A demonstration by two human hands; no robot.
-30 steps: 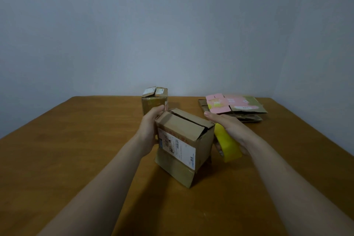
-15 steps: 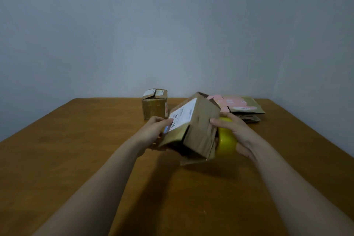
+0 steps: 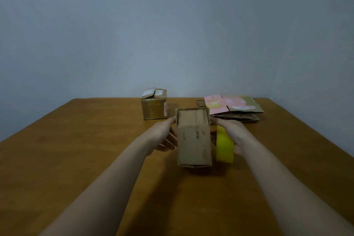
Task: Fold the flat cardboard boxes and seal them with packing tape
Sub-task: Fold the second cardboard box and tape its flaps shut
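Observation:
A small brown cardboard box (image 3: 193,140) is held between my hands just above the wooden table (image 3: 76,149), with a plain side facing me. My left hand (image 3: 162,136) grips its left side. My right hand (image 3: 232,132) presses the box's right side and also carries a yellow roll of packing tape (image 3: 225,144) around its fingers. A stack of flat cardboard boxes (image 3: 232,108), the top one pink, lies at the back right.
A taped brown box (image 3: 154,104) stands at the back of the table, left of the flat stack. The table ends at a grey wall behind and drops off at the left and right edges.
The box has been turned over between my hands: the side with the white label no longer shows and a plain side now faces me. The tape roll stayed in my right hand.

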